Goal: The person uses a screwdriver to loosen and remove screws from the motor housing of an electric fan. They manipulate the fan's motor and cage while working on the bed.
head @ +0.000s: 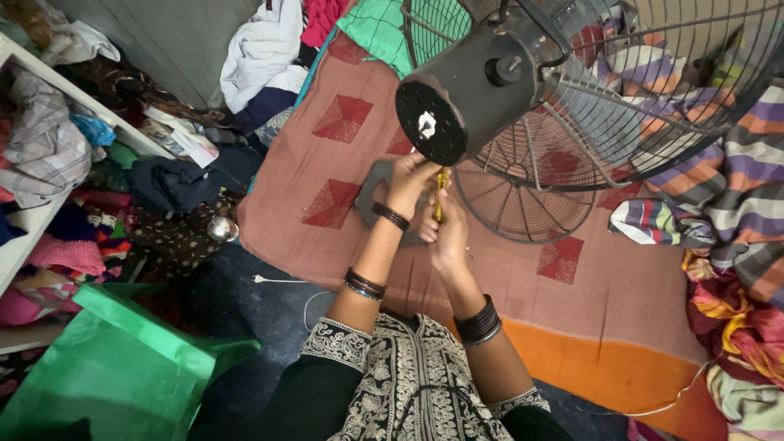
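Observation:
A black fan motor housing (469, 82) with its wire grille (621, 98) tilts over a brown patterned mattress (327, 163). A yellow-handled screwdriver (440, 196) points up beneath the motor. My left hand (411, 184) reaches up under the housing and touches the upper part of the tool. Below it, my right hand (447, 237) grips the yellow handle. Both wrists carry dark bangles. A second round grille (523, 200) lies flat on the mattress behind my hands.
A green plastic stool (122, 359) stands at lower left. Shelves stuffed with clothes (49, 155) line the left side. Striped bedding (719, 171) is piled at the right. A white cable (278, 280) and a small metal bowl (221, 229) lie on the dark floor.

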